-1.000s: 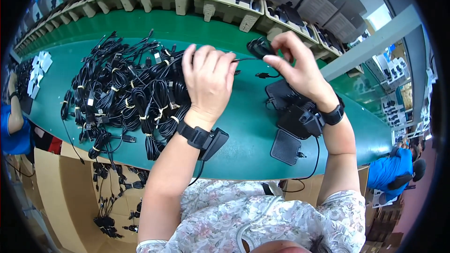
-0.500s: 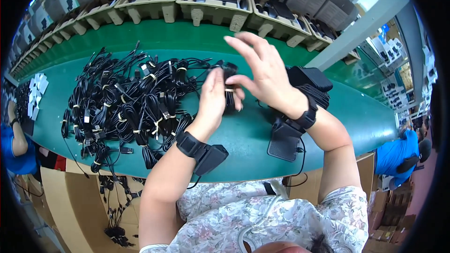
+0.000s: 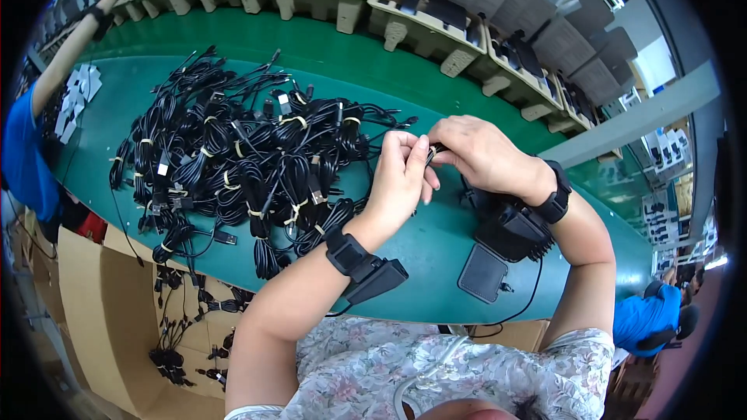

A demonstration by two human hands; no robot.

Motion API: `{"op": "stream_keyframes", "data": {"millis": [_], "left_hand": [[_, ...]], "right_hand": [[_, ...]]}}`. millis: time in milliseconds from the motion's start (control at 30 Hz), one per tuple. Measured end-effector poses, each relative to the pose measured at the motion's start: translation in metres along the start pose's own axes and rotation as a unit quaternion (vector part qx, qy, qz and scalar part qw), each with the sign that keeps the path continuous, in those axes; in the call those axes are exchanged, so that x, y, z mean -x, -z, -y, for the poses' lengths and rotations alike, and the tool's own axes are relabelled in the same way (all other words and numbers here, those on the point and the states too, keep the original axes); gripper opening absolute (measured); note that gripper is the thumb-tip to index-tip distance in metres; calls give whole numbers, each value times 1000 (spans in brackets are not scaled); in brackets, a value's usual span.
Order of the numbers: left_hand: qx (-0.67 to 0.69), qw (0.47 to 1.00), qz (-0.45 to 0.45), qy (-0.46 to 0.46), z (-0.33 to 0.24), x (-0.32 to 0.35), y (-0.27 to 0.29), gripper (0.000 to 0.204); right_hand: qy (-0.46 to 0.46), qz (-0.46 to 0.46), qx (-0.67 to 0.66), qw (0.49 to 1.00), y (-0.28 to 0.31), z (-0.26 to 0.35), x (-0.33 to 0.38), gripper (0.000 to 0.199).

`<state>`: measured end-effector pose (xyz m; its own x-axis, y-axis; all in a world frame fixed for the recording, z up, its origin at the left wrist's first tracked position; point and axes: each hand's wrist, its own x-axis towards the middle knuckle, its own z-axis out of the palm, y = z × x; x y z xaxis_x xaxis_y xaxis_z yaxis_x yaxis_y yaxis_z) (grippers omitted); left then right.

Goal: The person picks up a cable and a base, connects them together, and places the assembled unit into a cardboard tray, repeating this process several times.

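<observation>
My left hand point(image 3: 398, 179) is closed around a black cable bundle point(image 3: 434, 153), most of it hidden by my fingers. A pale band shows at the bundle between my two hands. My right hand point(image 3: 494, 154) meets the left there, its fingers curled and pinching at the same bundle. To the left of my hands spreads a large heap of black cables point(image 3: 226, 148), many coiled and tied with pale bands, with several USB plugs showing. Under my right forearm are black items point(image 3: 510, 229), partly covered by the arm. Near them lies a flat black device point(image 3: 482, 272) with a cord.
A row of moulded trays point(image 3: 424, 19) holding black items lines the back of the green table point(image 3: 420, 257). Below the left table edge stands a cardboard box point(image 3: 101, 319) with more cables. A person in blue point(image 3: 35, 155) reaches over at far left; another person point(image 3: 650, 315) is at right.
My right hand has come down from its raised, spread pose and closed at the bundle beside my left. The view has shifted. The person at left now stretches an arm toward the trays.
</observation>
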<state>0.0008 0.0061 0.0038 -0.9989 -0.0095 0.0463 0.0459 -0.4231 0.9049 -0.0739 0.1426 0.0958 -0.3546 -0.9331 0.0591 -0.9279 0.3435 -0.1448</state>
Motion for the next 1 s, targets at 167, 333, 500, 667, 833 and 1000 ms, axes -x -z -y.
{"op": "stream_keyframes", "data": {"millis": [167, 333, 500, 667, 833, 1000], "left_hand": [[-71, 980, -115, -143, 14, -8, 6, 45], [-180, 968, -101, -145, 15, -4, 6, 51], [-197, 963, -118, -141, 18, -3, 6, 52], [-187, 967, -118, -130, 15, -2, 5, 51], [-199, 965, -117, -126, 17, -1, 7, 52], [-224, 959, -113, -133, 21, -5, 4, 53]], "right_hand": [[0, -114, 32, 993, 21, -27, -45, 23], [-53, -235, 174, 955, 58, -102, -108, 24], [-132, -177, 353, 909, 71, -157, -160, 21], [-225, -46, 342, 911, 60, -181, -192, 18], [-276, -22, 281, 919, 42, -183, -207, 17], [-389, -207, 166, 882, 3, -187, -219, 20]]}}
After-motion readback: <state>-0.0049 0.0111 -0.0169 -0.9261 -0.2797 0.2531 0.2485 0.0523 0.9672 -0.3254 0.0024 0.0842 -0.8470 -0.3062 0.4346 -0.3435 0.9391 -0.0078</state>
